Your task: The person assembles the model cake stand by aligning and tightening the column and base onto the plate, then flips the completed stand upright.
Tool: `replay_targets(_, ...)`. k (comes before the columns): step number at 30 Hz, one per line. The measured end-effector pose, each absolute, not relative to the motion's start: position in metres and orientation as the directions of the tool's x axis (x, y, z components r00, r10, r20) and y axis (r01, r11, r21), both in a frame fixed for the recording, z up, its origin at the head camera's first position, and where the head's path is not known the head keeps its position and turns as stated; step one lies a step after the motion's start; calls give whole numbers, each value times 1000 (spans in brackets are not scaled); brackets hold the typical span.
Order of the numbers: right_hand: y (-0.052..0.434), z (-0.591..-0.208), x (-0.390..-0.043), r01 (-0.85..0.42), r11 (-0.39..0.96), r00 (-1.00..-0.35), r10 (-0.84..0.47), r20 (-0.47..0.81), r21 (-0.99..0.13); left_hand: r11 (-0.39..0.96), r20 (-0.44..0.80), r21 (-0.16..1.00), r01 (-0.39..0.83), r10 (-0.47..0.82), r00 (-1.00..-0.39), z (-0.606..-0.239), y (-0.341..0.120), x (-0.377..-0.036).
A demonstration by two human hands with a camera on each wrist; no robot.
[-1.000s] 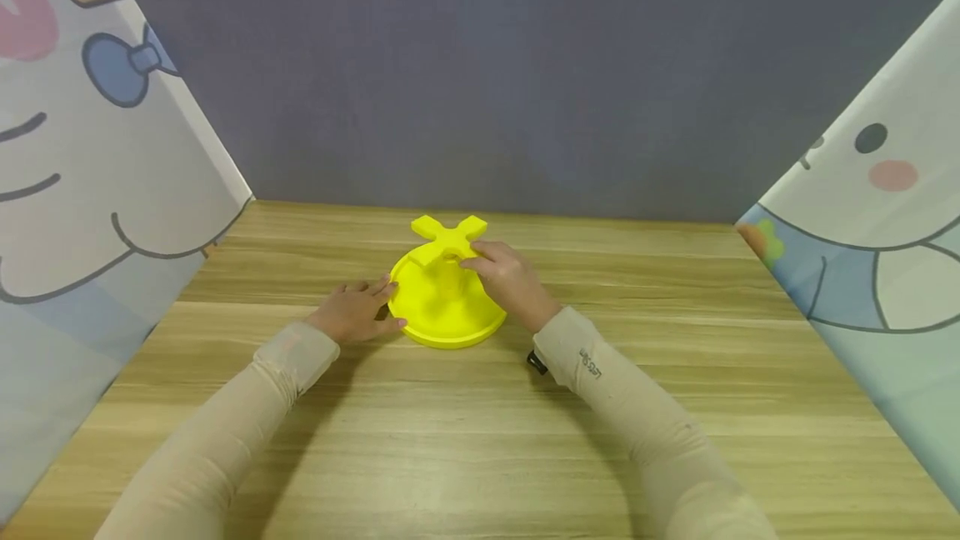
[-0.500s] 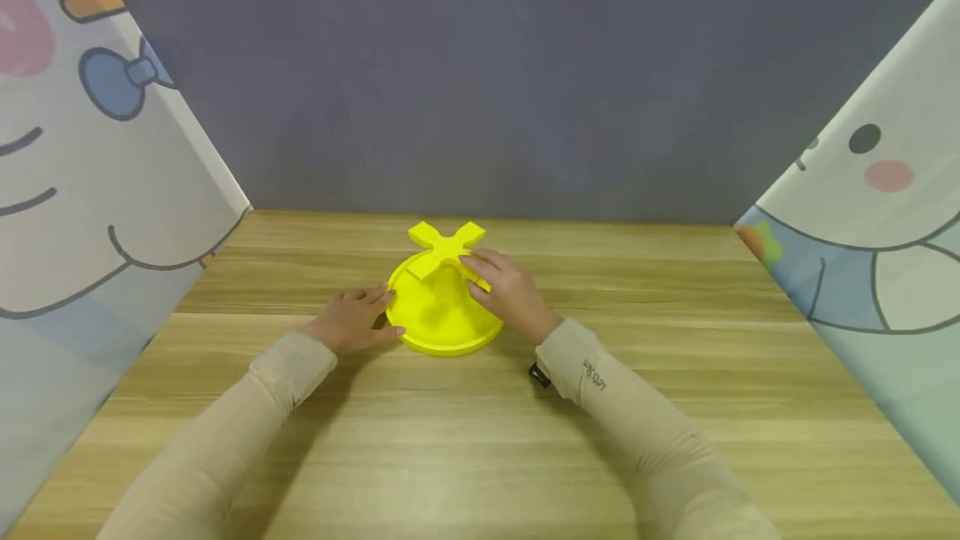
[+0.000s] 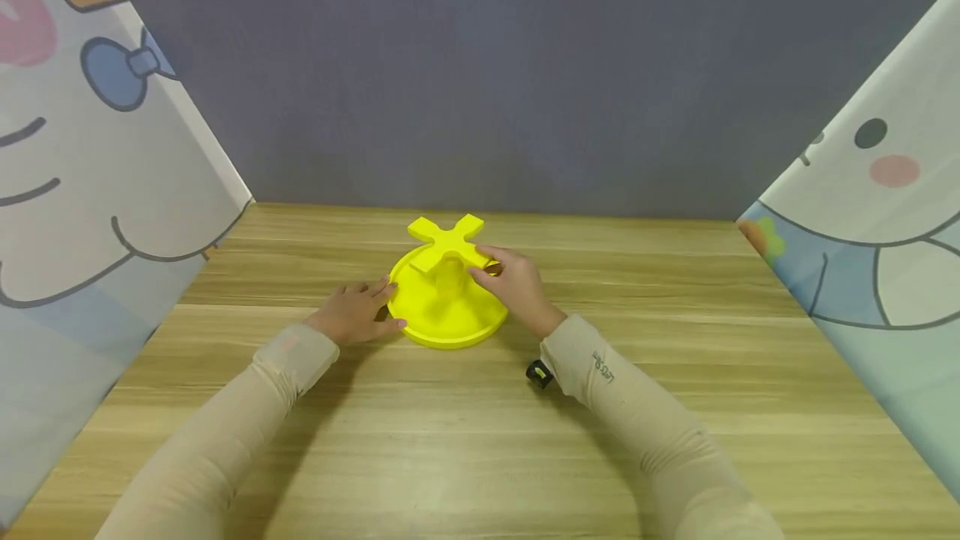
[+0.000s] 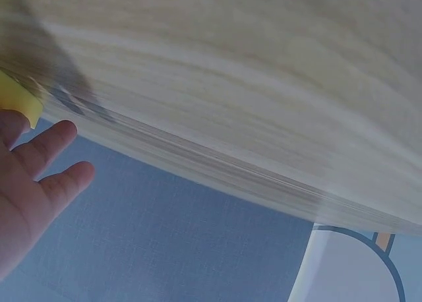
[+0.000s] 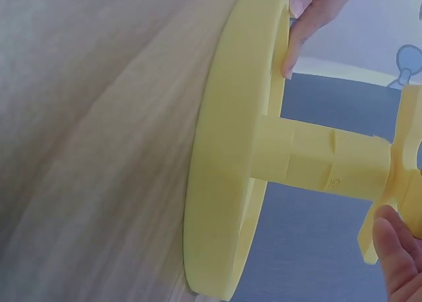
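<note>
On the wooden surface [image 3: 480, 407], near its far middle, we have a yellow stand: a round base disc [image 3: 447, 311] lying flat, an upright post [image 3: 448, 277] rising from its centre, and a cross-shaped top piece [image 3: 447, 243] sitting on the post.

Our left hand [image 3: 352, 312] rests against the disc's left rim with fingers nearly straight; the right wrist view shows its fingertips [image 5: 297, 31] touching the rim edge, steadying rather than clasping it. Our right hand [image 3: 513, 283] pinches one arm of the cross between thumb and fingers.

We judge the assembly well along: base, post and cross are stacked together, and the post shows seams like joined segments. What seems left is seating or turning the cross fully; whether it is tight we cannot tell.

A small black object [image 3: 538, 373] lies on the surface just beside the right sleeve. Behind the surface stands a grey-blue back wall [image 3: 480, 73], and cartoon-printed panels close the left side [image 3: 82, 157] and the right side [image 3: 877, 215].
</note>
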State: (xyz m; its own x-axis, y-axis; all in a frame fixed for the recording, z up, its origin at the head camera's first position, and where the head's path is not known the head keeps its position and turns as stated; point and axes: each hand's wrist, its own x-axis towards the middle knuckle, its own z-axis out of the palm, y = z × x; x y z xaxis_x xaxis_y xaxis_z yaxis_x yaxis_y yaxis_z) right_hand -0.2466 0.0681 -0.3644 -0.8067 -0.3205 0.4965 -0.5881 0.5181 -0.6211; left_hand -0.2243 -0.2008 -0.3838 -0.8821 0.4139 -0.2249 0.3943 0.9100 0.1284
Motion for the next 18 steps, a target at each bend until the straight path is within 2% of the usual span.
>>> replay_targets(8,65,-366,-244,-705,582,-686,-417,596,-405,914,-223,131,384,404,-887,-383,-199,-222)
replay_targets(13,63,-367,-243,-721,587,-664,-434,608,-368,913,-221,136,384,405,-887,-384,-198,-222)
replay_targets(18,60,-365,-241,-744,551,-646,-448,618,-378,915,-220,136,381,403,-889,-383,-198,-223)
